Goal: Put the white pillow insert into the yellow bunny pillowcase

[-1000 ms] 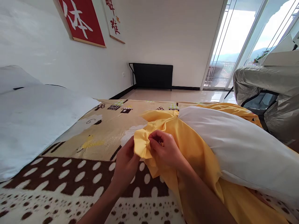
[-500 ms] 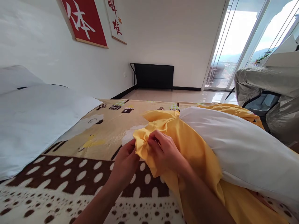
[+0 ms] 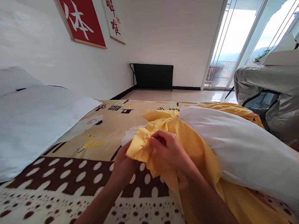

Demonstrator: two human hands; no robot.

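Yellow cloth (image 3: 139, 144) bunches, unflattened, in the gripping fingers of left hand (image 3: 123, 166) and right hand (image 3: 170, 149) — the white pillow (image 3: 238, 143) against it largely uncovered.

"Item one, your left side?"

"One left hand (image 3: 124, 165), bare, slim in build, part of it hidden from you. One left forearm (image 3: 102, 196), bare, slender at the wrist (image 3: 115, 183), widening until your view cuts it off."

"Item two, your right side?"

"One right hand (image 3: 173, 151), bare, thumb (image 3: 157, 144) visible to you, some fingers partly hidden. One right forearm (image 3: 203, 189), bare, tapered likewise, appearing broader than your left near the lower edge."

"Your finish, both sides?"

"Bare skin, plain, smooth in outline."
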